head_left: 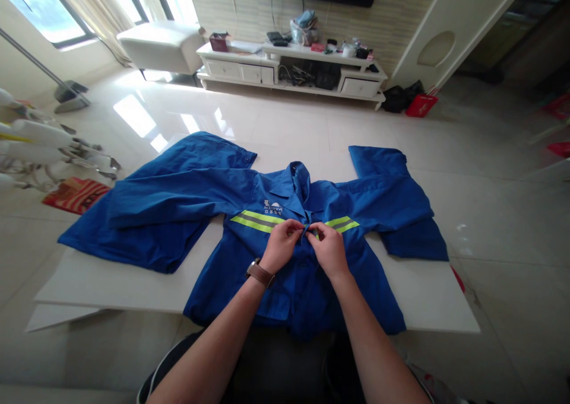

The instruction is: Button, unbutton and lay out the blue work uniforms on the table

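Observation:
A blue work jacket [240, 261] with yellow-green reflective stripes lies spread out, front up, on a white table [133, 282]. Its collar points away from me, and white lettering marks the chest. My left hand [284, 244], with a brown-strapped watch on the wrist, pinches the jacket's front edge at stripe height. Close beside it, my right hand [327, 247] pinches the same front edge from the other side. Any button between the fingertips is too small to make out. More blue cloth [178, 155] lies beneath the left-hand sleeve, and another blue piece [414, 238] under the right-hand one.
Beyond the table, a low white TV cabinet [222, 69] holds assorted items, next to a pale ottoman [160, 45]. A red bag [421, 104] sits on the floor at right. White objects and a red-striped packet [75, 195] crowd the left side.

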Available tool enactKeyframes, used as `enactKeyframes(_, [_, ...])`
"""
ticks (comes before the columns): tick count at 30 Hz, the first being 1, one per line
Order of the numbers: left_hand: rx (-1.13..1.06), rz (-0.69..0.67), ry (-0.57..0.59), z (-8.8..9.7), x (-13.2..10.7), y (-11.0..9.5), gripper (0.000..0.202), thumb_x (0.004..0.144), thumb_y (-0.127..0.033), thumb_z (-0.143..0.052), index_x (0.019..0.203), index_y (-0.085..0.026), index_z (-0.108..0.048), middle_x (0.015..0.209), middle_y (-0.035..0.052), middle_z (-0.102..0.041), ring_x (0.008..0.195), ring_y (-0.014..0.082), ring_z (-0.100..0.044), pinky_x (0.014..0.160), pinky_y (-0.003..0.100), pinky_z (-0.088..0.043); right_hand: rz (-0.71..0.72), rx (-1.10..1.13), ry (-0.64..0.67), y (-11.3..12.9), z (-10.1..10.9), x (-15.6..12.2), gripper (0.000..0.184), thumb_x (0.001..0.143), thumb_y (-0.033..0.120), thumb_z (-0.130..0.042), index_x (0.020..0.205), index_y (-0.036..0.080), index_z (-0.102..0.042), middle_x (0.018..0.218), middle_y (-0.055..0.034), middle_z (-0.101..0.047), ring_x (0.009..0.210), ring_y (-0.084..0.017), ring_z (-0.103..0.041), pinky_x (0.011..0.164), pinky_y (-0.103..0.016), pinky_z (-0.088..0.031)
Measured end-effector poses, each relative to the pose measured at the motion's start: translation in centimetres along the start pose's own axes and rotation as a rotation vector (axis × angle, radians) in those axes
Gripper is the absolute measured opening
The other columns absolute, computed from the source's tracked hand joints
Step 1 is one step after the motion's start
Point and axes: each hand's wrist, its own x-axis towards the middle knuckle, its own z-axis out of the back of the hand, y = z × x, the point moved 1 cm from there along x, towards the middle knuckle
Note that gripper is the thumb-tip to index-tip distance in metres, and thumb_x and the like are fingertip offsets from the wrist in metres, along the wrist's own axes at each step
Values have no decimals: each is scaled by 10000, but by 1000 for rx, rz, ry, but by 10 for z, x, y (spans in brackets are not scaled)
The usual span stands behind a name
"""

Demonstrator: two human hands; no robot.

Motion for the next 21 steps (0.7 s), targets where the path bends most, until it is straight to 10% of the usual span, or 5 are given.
enactKeyframes(21, [-93, 19, -20, -5, -1, 3, 163, 828, -327, -705, 837, -165, -719, 781, 45, -739, 720, 172, -674, 667, 264, -509, 33, -110, 45, -1, -3, -3, 128, 864, 294, -612, 893, 212, -707, 740, -16, -670, 663, -178, -567, 650, -286, -376])
